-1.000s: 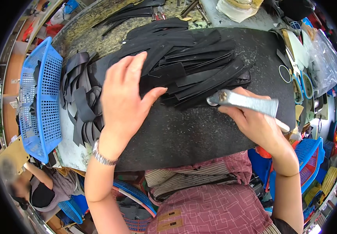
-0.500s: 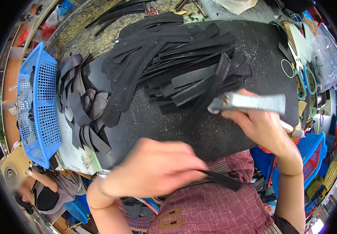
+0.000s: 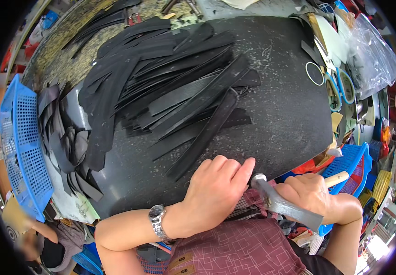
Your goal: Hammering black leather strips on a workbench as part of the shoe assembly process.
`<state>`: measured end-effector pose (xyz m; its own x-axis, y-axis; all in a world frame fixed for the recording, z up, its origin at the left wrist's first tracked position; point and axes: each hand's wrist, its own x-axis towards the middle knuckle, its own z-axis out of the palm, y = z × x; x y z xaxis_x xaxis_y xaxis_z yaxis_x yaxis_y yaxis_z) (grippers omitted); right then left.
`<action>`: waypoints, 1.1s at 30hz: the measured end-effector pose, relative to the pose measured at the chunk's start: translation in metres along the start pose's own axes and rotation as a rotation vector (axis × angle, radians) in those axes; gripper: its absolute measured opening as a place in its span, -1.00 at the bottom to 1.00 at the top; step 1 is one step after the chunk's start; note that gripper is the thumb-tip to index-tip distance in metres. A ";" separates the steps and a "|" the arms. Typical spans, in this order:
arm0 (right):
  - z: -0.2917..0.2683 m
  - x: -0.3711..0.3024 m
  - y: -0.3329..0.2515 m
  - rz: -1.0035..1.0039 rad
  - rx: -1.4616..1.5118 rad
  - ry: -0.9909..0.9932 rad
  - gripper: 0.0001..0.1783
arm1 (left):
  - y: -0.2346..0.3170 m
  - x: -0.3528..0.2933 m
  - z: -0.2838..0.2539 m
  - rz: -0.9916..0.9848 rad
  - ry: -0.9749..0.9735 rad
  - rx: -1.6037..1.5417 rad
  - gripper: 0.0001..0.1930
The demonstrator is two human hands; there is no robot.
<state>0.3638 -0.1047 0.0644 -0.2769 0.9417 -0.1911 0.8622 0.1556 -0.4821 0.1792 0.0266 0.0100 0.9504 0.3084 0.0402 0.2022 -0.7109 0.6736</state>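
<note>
My right hand [image 3: 305, 195] is wrapped round the pale wooden handle [image 3: 336, 179] of a hammer. Its grey metal head [image 3: 292, 208] is low at the front edge of the black work surface, close beside my left hand [image 3: 216, 192]. The left hand is closed, knuckles up; whatever its fingers grip, if anything, is hidden. Just beyond it lies a long black strip [image 3: 205, 135] with a rounded end, set slantwise. Behind that, a heap of black strips [image 3: 175, 82] lies fanned and overlapping on the black surface [image 3: 280, 123].
More curled dark strips [image 3: 70, 142] lie at the left, by a blue perforated basket [image 3: 28, 142]. At the right are blue-handled scissors [image 3: 340, 87], a white ring [image 3: 314, 74], clear plastic [image 3: 374, 55] and another blue basket [image 3: 365, 162]. A person [image 3: 54, 243] is at the lower left.
The hammer has come down and nearer, beside my left hand. My left hand has moved right and forward; the black strip it held no longer shows. The whole view has shifted.
</note>
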 end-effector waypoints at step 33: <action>-0.003 0.027 0.015 -0.275 -0.122 0.027 -0.79 | -0.021 -0.033 -0.003 0.506 0.064 0.520 -0.63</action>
<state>0.3707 -0.0761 0.0546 -0.4974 0.8664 -0.0437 0.8014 0.4396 -0.4057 0.1430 0.0329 -0.0036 0.9448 -0.1127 0.3076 -0.1572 -0.9798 0.1237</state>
